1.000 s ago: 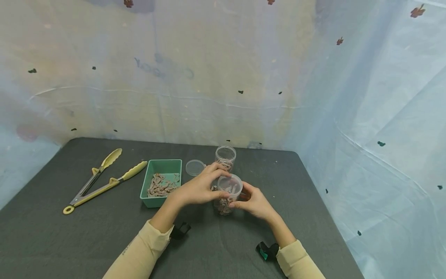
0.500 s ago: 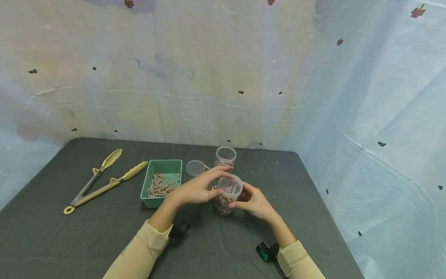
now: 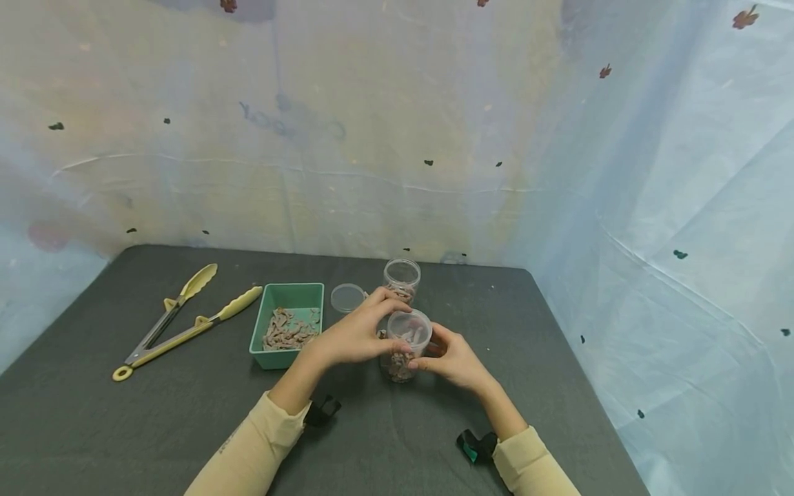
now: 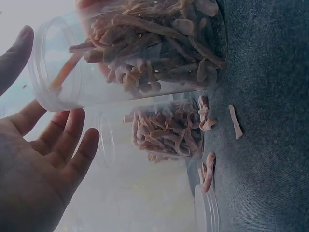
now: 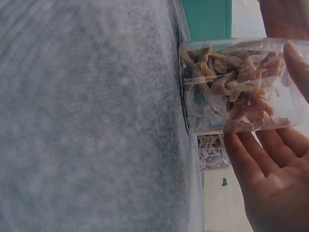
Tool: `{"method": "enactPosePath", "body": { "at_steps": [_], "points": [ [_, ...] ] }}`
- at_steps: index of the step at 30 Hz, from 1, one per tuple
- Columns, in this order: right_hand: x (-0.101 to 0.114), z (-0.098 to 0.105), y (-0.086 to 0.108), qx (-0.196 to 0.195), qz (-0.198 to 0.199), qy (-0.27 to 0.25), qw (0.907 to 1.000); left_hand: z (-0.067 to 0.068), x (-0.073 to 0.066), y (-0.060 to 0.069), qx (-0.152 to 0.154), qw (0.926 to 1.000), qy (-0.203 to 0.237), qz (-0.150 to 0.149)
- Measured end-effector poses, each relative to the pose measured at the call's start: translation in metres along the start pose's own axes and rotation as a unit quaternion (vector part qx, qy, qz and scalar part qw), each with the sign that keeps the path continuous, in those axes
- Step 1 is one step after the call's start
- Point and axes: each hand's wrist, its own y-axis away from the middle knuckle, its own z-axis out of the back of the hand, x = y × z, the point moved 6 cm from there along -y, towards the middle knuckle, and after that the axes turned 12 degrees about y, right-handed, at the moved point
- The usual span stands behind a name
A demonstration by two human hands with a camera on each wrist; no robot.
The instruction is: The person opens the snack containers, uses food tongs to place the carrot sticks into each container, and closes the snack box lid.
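Observation:
A clear jar of brownish, strip-like dried pieces stands upright on the dark cloth, with a translucent lid on top. From the left, my left hand holds the lid's rim between thumb and fingers; in the left wrist view the index finger touches the rim. My right hand grips the jar's right side, its thumb in front and its fingers behind, as the right wrist view also shows. Behind stands a second clear jar without a lid, part-filled with similar pieces.
A loose lid lies left of the second jar. Farther left sits a green tray with more pieces, beside spread yellow-and-steel tongs. Stray pieces lie on the cloth. A pale plastic sheet hangs behind the table.
Half a second ago my left thumb and fingers stood wider and farther left at the lid; now they are back around its rim. My right hand and the jar look unmoved.

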Motion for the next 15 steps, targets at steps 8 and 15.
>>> {"method": "enactPosePath", "body": {
  "at_steps": [8, 15],
  "points": [
    [-0.0008, 0.0001, 0.0002, -0.003, 0.004, 0.004, 1.0, 0.0022, -0.0016, 0.001, 0.025, 0.9996, 0.011, -0.009],
    [-0.001, -0.0008, 0.0007, -0.002, 0.003, 0.001, 1.0, 0.0039, -0.0062, 0.004, 0.06, 0.9976, 0.016, -0.033]
  ]
}}
